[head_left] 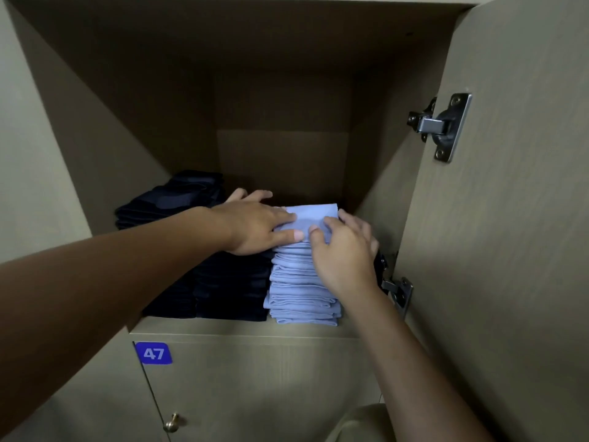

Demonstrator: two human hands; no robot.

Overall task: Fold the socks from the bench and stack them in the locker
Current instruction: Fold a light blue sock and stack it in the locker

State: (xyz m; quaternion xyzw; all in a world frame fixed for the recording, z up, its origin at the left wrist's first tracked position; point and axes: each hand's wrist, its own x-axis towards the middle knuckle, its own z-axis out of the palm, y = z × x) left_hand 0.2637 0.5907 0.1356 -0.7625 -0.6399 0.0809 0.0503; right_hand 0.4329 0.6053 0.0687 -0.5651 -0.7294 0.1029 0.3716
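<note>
Both hands inside open locker, on top of blue stack at 5 o'clock of the shelf. Left hand flat on top blue sock, fingers straight and pressing its left edge. Right hand at 3 o'clock of that sock, fingers lightly bent, tips touching its near-right corner; grasping or only pressing, cannot tell. Dark stacks just beside blue stack at 9 o'clock, touching it. Another dark pile farther back at 10 o'clock. Door swung open at 3 o'clock, hinge showing. Below shelf, label "47" at 7 o'clock, brass knob lower down.
</note>
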